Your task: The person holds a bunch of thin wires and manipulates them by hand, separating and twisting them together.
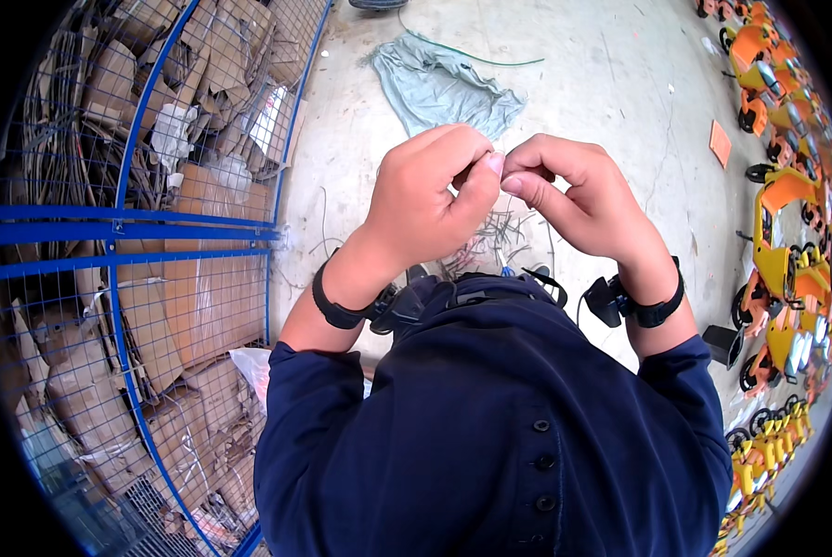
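My left hand (430,190) and my right hand (574,190) are raised together in front of my chest, thumbs and fingertips pinched toward each other over something very small that I cannot make out. Both wrists wear black straps. Below the hands a heap of thin grey wire-like pieces (495,237) lies on the concrete floor. My dark blue buttoned jacket (500,418) fills the lower middle of the view.
A blue wire-mesh cage (123,232) full of flattened cardboard stands at the left. A crumpled grey-green cloth (444,88) lies on the floor ahead. Orange and yellow toy vehicles (787,251) line the right side. A small black box (722,343) sits near them.
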A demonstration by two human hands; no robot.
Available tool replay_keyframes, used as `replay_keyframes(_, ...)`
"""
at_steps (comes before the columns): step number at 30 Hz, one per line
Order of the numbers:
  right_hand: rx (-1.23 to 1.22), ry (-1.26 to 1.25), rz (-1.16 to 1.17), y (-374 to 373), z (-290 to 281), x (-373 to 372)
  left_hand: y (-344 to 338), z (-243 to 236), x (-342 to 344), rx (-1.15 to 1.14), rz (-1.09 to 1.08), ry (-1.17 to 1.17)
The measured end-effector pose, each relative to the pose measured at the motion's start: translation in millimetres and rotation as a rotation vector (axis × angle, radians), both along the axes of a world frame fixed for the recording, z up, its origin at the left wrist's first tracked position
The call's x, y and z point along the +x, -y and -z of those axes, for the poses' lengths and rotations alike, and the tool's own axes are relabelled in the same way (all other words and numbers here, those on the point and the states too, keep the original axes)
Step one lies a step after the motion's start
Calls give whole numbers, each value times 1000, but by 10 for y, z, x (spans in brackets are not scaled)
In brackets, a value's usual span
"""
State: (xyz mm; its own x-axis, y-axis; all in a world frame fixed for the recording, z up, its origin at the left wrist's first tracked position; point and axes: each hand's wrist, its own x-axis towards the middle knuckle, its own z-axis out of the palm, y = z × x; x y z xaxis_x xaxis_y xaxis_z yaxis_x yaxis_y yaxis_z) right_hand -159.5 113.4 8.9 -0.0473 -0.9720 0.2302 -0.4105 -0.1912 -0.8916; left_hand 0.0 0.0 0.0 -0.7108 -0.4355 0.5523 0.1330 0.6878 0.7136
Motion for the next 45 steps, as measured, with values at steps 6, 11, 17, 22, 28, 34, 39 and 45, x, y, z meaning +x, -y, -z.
replay_keyframes(6,-98,-210,-23,-69,-99,31,-59,55,10,347,82,43)
replay_keyframes(11,73,-213,20,-120,-151,47,-69,52,34,425,82,91)
replay_keyframes(17,71,-81,71,-104,-141,46,-22,-3,118,154,86,137)
replay_keyframes(22,-124,-214,6,-63,-14,55,-54,-20,72,-66,-7,169)
replay_keyframes(28,-78,-290,-65,-82,-55,69,-2,-33,114,-133,92,240)
replay_keyframes(34,137,19,-170,-127,-83,40,83,-39,156,216,354,324)
replay_keyframes(39,238,512,-307,-108,52,2,59,55,153,833,644,204)
replay_keyframes(45,303,1020,-526,-81,122,-7,-59,162,99,1109,834,-16)
